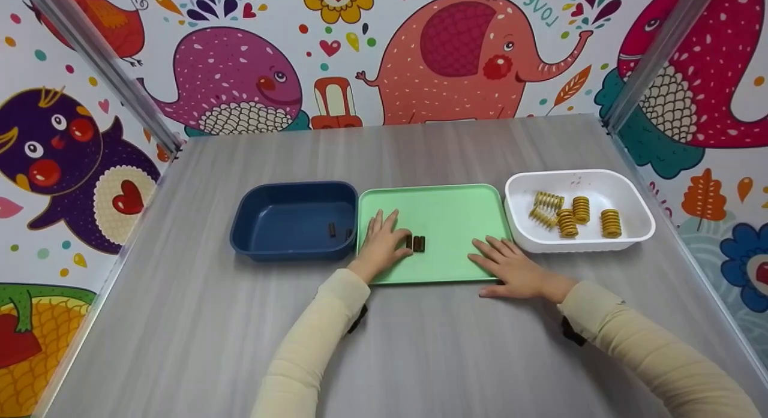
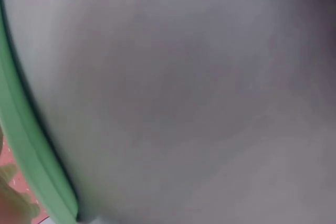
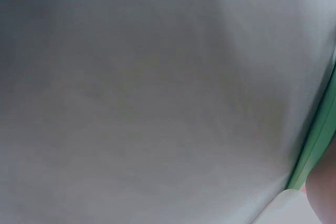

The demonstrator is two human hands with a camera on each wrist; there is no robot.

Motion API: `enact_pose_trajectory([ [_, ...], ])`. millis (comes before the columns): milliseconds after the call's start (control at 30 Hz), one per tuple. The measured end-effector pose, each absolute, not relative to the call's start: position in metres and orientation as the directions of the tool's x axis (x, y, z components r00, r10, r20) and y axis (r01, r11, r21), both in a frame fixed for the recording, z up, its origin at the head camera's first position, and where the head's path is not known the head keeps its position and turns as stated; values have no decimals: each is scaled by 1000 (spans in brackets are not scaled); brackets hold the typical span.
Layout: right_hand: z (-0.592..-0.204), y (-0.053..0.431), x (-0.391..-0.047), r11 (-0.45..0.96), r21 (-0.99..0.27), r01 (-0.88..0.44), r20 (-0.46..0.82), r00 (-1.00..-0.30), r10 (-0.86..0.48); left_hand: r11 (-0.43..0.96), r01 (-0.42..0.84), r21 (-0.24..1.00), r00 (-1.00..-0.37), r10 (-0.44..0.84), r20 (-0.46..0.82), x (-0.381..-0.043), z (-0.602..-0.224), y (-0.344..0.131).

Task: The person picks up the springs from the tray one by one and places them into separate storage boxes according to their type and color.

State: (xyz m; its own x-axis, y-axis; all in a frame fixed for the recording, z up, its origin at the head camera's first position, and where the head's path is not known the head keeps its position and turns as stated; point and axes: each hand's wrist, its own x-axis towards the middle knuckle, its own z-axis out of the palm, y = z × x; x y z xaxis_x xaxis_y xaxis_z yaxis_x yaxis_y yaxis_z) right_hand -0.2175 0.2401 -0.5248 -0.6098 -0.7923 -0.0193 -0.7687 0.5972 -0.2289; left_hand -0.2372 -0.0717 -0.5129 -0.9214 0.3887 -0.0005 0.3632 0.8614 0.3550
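Note:
My left hand is over the left part of a green tray. Its thumb and index finger pinch the ends of the leftmost dark brown bar, small and short; the other fingers extend toward the tray's far side. Close beside that bar, two more brown bars lie side by side. Spread fingers of my right hand rest on the tray's near right corner, holding nothing. In the right wrist view, part of that hand shows by the green rim. Fingers show at the left wrist view's edge.
Left of the tray stands a deep blue bin with small brown bars inside. A white bin on the right holds several yellow ridged cylinders. All stand on a grey wood-grain table; patterned walls and metal posts surround it.

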Motion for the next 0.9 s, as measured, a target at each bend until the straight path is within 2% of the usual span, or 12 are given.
enact_pose_trajectory([
  [900,-525,240,-217,611,-233,-757,-36,-621,-783,854,337,395,-927,375,-20,-240,-513,-72],
])
